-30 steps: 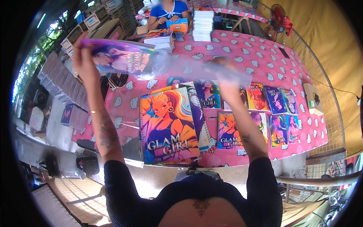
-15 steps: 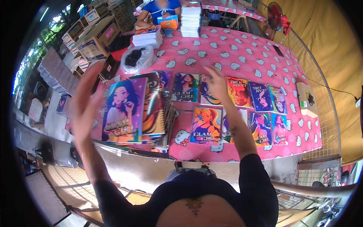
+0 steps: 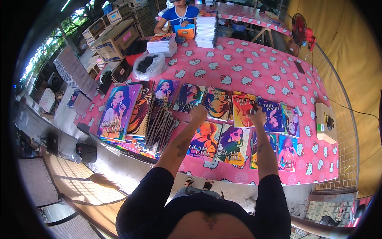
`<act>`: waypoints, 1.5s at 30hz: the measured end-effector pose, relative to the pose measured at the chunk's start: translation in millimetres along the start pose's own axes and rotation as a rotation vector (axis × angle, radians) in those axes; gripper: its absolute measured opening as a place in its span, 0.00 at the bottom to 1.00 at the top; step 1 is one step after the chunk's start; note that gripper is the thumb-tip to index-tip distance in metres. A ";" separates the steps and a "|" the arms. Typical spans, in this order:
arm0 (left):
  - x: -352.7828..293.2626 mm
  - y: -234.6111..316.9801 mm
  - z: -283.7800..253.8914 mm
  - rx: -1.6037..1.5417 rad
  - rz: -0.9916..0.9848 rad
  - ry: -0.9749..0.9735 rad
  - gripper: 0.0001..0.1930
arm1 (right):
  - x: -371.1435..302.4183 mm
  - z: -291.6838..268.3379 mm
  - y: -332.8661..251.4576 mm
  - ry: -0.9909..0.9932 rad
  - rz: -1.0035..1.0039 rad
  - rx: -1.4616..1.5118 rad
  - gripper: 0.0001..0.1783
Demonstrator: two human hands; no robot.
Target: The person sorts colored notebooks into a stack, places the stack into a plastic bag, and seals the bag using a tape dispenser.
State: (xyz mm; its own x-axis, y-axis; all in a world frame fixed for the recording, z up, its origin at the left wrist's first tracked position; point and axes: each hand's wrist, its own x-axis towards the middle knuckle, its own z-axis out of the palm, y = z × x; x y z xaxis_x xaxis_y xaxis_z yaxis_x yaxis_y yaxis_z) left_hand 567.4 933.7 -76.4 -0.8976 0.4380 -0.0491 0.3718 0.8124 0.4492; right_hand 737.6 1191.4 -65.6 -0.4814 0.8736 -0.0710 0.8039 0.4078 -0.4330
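Spiral notebooks with colourful illustrated covers lie in two rows on a pink patterned tablecloth [image 3: 191, 137]. My left hand [image 3: 197, 114] is closed at the lower right corner of a dark teal notebook [image 3: 187, 95], its fingertips partly hidden. A brown-and-orange notebook [image 3: 218, 104] lies just right of that hand. My right hand [image 3: 258, 116] has its fingers closed on the right edge of a red-and-yellow notebook [image 3: 242, 109]. Beside it is a purple notebook [image 3: 271, 113]. In the near row, an orange-haired cover [image 3: 205, 139] and a sunglasses cover [image 3: 234, 143] lie between my forearms.
Stacked notebooks [image 3: 119, 109] stand at the left. Beyond them are a plastic bag of black items [image 3: 149, 65], white book piles [image 3: 162, 46] and a tall stack [image 3: 205, 34]. A co-worker [image 3: 181, 18] sits behind. A cardboard box [image 3: 325, 121] and a red fan [image 3: 302, 30] are right.
My left hand has come down from above the left stack to the notebook row. My right hand has moved right and nearer, onto the red-and-yellow notebook. The view has shifted.
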 end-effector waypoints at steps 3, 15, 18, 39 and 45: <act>25.3 14.1 -14.0 -0.253 -0.059 0.159 0.22 | 44.2 -2.6 63.1 0.029 -0.149 0.345 0.37; -155.5 107.5 -349.2 -0.712 0.727 1.276 0.09 | -108.7 -174.3 -175.8 -0.121 -0.598 1.755 0.40; -192.7 63.6 -424.4 -0.992 0.704 1.496 0.07 | -173.4 -181.9 -242.8 -0.344 -0.726 1.844 0.40; -102.9 -197.5 -388.6 -0.974 0.138 -0.187 0.45 | -310.0 -39.6 -346.0 -0.478 -0.707 1.223 0.58; -98.8 -169.6 -393.2 -0.751 0.172 -0.139 0.44 | -306.0 -30.4 -344.2 -0.399 -0.708 1.104 0.55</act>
State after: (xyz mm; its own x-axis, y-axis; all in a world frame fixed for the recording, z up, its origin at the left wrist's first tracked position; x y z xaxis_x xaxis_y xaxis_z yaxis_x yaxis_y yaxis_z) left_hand 499.9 601.2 203.0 -0.7856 0.6186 -0.0132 0.1988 0.2726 0.9414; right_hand 618.9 791.8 132.5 -0.8868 0.3574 0.2930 -0.2570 0.1455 -0.9554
